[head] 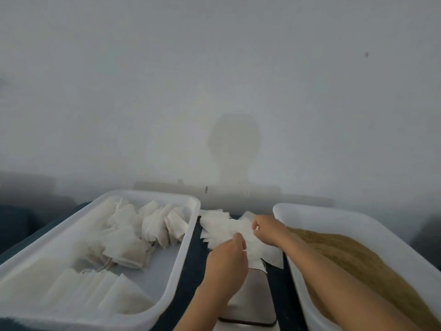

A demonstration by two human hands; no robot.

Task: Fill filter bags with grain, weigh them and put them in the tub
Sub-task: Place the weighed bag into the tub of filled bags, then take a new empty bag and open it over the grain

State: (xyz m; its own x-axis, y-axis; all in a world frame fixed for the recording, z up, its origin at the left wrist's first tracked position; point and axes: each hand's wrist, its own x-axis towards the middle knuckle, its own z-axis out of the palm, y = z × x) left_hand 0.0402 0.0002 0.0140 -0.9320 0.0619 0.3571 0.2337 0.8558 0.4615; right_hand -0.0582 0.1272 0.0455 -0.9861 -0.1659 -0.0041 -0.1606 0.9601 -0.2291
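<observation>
Loose pile of empty filter bags point(229, 229) sits centre frame, in the dark gap between the two tubs, fanned out flat and overlapping; near end of the pile overhangs the scale point(253, 304), which lies lower centre, steel top, mostly hidden under the left forearm; left hand point(226, 261) comes in from bottom centre, fingers curled, thumb and fingertips pinching the near edge of the pile; right hand point(265, 229) reaches in from lower right, fingers curled, pinching a bag at the far right side of the pile; whether both hands are on the same bag I cannot tell, too blurred; right forearm lies across the inner rim of the right tub; right tub point(334, 216), white, right side of frame, holds brown grain point(358, 261) in a bed sloping up toward lower right; left tub point(133, 194), white, left half of frame, holds filled bags point(133, 237) heaped along its far and middle part, some with drawstrings showing, plus a row of flatter bags along the near left edge; both tubs rest on a dark table point(191, 259); behind it a plain grey wall point(214, 80) fills the upper half, with a head-and-shoulders shadow point(235, 149) at centre
</observation>
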